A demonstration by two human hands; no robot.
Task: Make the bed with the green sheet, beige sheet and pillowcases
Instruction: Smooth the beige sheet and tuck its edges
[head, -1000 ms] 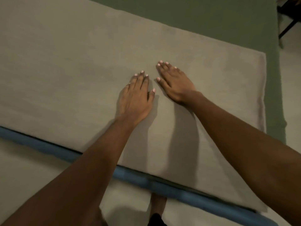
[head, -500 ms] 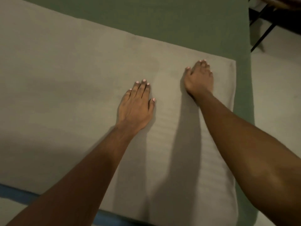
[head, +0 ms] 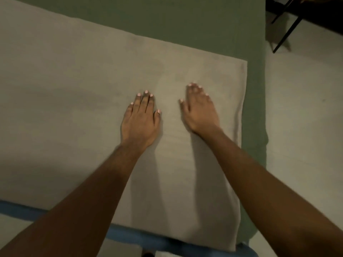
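The beige sheet lies spread flat over most of the bed. Under it the green sheet shows along the far side and down the right edge of the mattress. My left hand rests flat on the beige sheet with straight fingers. Close beside it, my right hand also lies flat on the beige sheet, a little in from the sheet's right hem. No pillowcases are in view.
A blue bed frame edge runs along the near side below the sheets. Pale floor lies to the right of the bed. Black furniture legs stand at the top right corner.
My right hand slid out towards the beige sheet's right hem, then came back in beside the left hand. The left hand stayed flat in place. The view shifted right.
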